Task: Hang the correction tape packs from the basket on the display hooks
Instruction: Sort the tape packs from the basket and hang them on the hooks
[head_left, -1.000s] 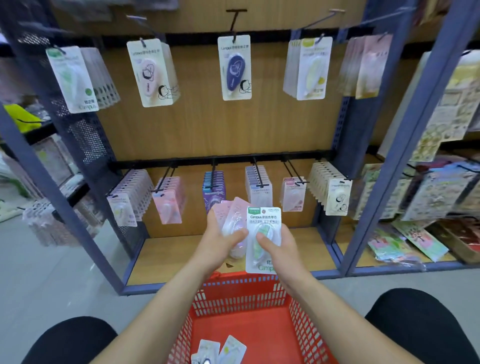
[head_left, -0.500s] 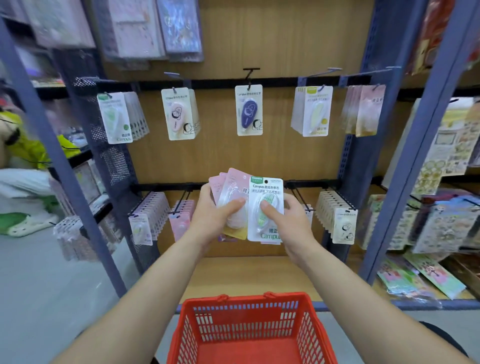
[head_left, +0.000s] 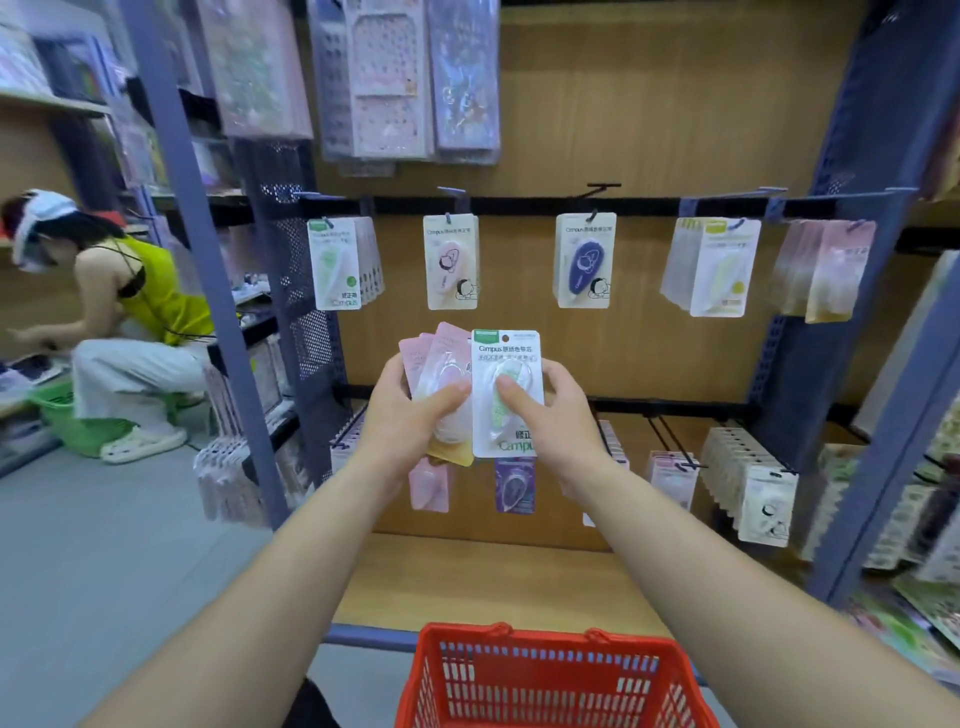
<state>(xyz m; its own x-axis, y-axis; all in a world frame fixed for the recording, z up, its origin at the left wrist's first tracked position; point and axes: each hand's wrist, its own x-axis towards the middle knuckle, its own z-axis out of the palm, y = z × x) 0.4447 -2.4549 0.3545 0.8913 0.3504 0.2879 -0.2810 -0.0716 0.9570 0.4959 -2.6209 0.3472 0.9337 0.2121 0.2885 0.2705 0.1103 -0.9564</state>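
Left hand (head_left: 410, 415) grips pink packs (head_left: 436, 364); right hand (head_left: 556, 415) pinches green pack (head_left: 506, 353).

A white-and-green correction tape pack (head_left: 506, 395) is held upright at mid-frame, its front facing the camera. It overlaps a fan of pink correction tape packs (head_left: 441, 358) at its 9 o'clock. The red slotted basket (head_left: 550, 675) sits at 6 o'clock. The display hooks (head_left: 602, 185), carrying hung packs, line the rail at 12 o'clock.
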